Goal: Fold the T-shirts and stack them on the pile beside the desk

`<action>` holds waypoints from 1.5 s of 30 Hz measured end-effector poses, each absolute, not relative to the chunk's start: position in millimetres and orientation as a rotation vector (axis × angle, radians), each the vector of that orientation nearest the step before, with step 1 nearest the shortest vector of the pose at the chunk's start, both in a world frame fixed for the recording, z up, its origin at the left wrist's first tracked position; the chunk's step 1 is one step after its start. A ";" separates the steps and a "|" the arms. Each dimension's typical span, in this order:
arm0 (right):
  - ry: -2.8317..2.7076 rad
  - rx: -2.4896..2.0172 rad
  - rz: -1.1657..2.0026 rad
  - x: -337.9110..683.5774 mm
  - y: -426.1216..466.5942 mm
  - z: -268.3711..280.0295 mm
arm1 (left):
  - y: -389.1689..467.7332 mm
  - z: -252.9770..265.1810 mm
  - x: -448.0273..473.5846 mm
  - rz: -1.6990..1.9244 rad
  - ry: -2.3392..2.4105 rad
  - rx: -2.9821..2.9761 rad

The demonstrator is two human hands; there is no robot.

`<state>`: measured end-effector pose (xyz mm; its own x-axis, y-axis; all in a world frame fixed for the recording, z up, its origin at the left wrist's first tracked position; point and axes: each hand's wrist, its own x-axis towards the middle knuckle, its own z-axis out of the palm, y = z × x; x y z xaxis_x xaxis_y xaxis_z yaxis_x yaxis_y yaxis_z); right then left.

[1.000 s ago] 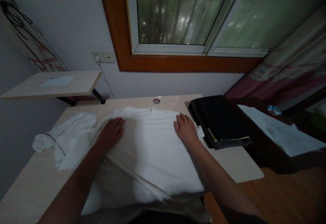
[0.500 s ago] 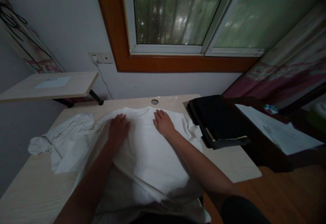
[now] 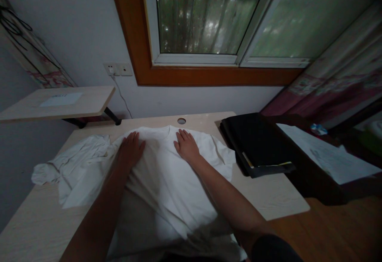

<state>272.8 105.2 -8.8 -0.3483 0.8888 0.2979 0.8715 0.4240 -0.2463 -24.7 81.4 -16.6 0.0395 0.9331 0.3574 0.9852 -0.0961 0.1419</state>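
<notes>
A white T-shirt (image 3: pixel 168 166) lies spread over the desk, its neckline toward the wall and its lower part reaching the near edge by my body. Creases run diagonally across its front. My left hand (image 3: pixel 130 150) rests on the left shoulder area, fingers stretched out and pointing away from me. On the other side of the neckline, my right hand (image 3: pixel 186 144) lies flat on the cloth with its fingers extended. Another crumpled white cloth (image 3: pixel 82 174) sits left of my left hand, touching or overlapping the shirt's edge.
The pale wooden desk (image 3: pixel 276 196) has a round cable hole (image 3: pixel 181 121) at the back. Black folders (image 3: pixel 253 142) are stacked on the right, near a paper sheet (image 3: pixel 328 152). A raised shelf (image 3: pixel 89 99) stands at the back left.
Both hands have slid a little to the left over the T-shirt, and its neckline has shifted left with them. The right sleeve lies more spread out.
</notes>
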 end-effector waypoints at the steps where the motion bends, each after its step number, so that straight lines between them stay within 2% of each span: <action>1: -2.296 -1.511 0.054 280.6 105.6 -8.9 | 81.4 -18.3 -28.4 -0.538 -1.999 -2.151; 13: -2.355 -1.615 -0.051 380.4 120.0 -8.3 | 77.9 -18.5 -32.6 -0.325 -1.975 -2.152; 31: -2.486 -1.675 0.044 384.6 158.2 -4.6 | 99.2 -24.5 -38.4 -0.202 -2.056 -2.161; 36: -2.472 -1.685 0.038 388.4 154.6 14.0 | 99.9 -23.2 -38.0 -0.230 -2.034 -2.154; 41: -2.302 -1.936 -0.097 407.6 138.2 40.5 | 101.5 -24.7 -41.6 -0.249 -2.031 -2.173; 45: -2.293 -2.114 -0.018 417.7 129.0 45.8 | 101.7 -24.2 -45.6 -0.264 -1.995 -2.180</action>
